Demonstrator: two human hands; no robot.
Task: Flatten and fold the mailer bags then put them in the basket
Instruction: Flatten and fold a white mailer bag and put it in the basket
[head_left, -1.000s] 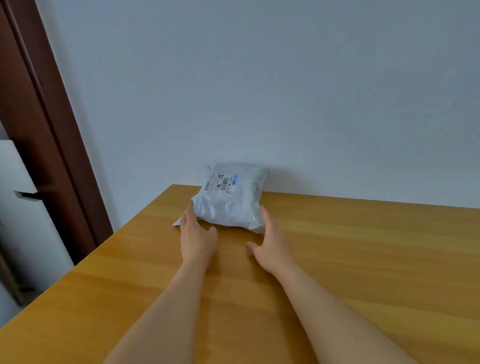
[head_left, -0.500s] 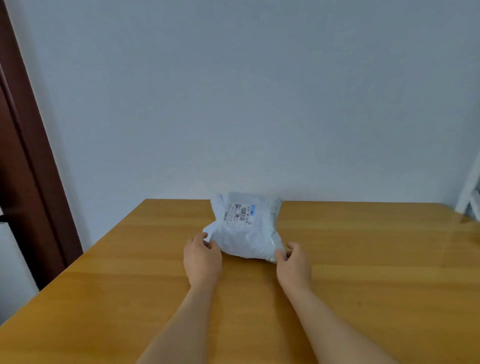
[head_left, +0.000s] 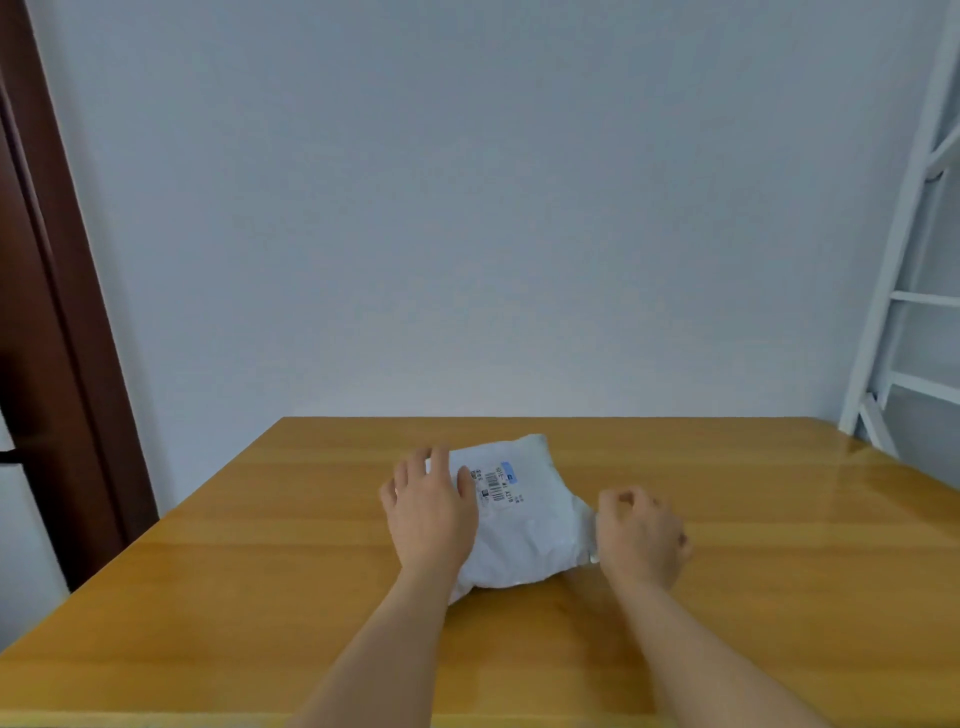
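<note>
A puffy white mailer bag (head_left: 524, 530) with a barcode label lies on the wooden table (head_left: 260, 597), near its middle. My left hand (head_left: 431, 512) rests flat on the bag's left part, fingers straight and spread. My right hand (head_left: 641, 538) sits at the bag's right edge with its fingers curled, pinching the rim of the bag. No basket is in view.
A plain wall runs behind the table. A dark brown door frame (head_left: 57, 332) stands at the left. A white metal shelf frame (head_left: 904, 291) stands at the right, beside the table's far right corner.
The bag has been drawn toward me from the wall. My left hand went from the bag's near corner onto its top. My right hand stays at its right edge.
</note>
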